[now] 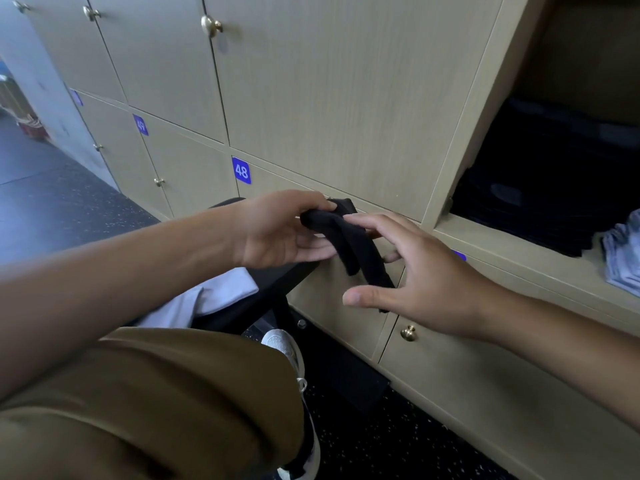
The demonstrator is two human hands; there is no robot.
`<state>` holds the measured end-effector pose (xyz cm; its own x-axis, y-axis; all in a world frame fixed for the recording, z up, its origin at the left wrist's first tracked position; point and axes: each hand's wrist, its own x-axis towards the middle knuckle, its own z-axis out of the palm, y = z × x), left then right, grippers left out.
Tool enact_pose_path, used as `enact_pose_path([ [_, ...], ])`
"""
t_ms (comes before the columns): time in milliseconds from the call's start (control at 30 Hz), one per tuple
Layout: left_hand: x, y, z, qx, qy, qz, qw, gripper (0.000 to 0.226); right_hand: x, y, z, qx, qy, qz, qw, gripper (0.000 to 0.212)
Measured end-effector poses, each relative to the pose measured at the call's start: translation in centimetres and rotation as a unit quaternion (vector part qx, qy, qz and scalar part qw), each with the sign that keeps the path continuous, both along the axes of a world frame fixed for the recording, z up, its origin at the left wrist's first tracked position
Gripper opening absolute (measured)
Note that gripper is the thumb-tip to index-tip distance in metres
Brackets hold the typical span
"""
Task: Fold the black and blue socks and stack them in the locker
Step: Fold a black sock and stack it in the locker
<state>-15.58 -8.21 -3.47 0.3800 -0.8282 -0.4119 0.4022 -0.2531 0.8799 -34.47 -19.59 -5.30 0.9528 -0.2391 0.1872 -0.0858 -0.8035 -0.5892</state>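
A black sock [349, 240] hangs doubled over in front of the closed locker doors at mid-frame. My left hand [277, 230] pinches its upper end between thumb and fingers. My right hand [412, 271] is spread beside the sock's lower part, fingers straight, fingertips touching the cloth and thumb stretched out below. The open locker [519, 251] is at the right. Inside it lies a dark folded pile [540, 188] and a light blue sock bundle [623, 254] at the shelf's right edge.
Closed wooden locker doors with brass knobs [408, 332] and a blue tag reading 48 [241, 170] fill the wall. A black chair [277, 282] with white cloth on it stands under my left arm. My leg in brown trousers and a white shoe [287, 348] are below.
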Motion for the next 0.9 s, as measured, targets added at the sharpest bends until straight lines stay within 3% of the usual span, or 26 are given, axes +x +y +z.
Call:
enact_pose_path([
  [200, -0.6, -0.1, 0.1, -0.045, 0.100, 0.017, 0.994, 0.030, 0.1, 0.1, -0.6, -0.043, 0.062, 0.022, 0.997, 0.104],
  [300, -0.7, -0.1, -0.1, -0.079, 0.086, -0.001, 0.993, 0.043, 0.1, -0.2, -0.6, 0.019, 0.061, 0.013, 0.998, 0.099],
  [367, -1.0, 0.0, -0.3, -0.106, 0.061, -0.022, 0.992, 0.040, 0.2, -0.4, -0.5, 0.085, 0.048, 0.007, 0.995, 0.096],
  [467, -1.4, -0.2, -0.8, -0.131, -0.006, -0.064, 0.989, 0.035, 0.2, -0.5, -0.4, 0.193, 0.010, 0.004, 0.981, 0.088],
  [700, -1.9, -0.6, -1.7, -0.152, -0.150, -0.064, 0.975, 0.063, -0.5, -0.9, 0.4, 0.395, -0.029, 0.010, 0.918, 0.070],
  [833, -2.9, -0.5, -1.4, -0.134, -0.343, -0.075, 0.927, 0.077, -0.9, -1.1, 1.1, 0.475, -0.050, 0.013, 0.879, 0.064],
  [900, -3.5, -0.5, -1.4, -0.136, -0.385, -0.053, 0.911, 0.072, -1.1, -1.2, 1.4, 0.500, -0.047, 0.023, 0.865, 0.065],
])
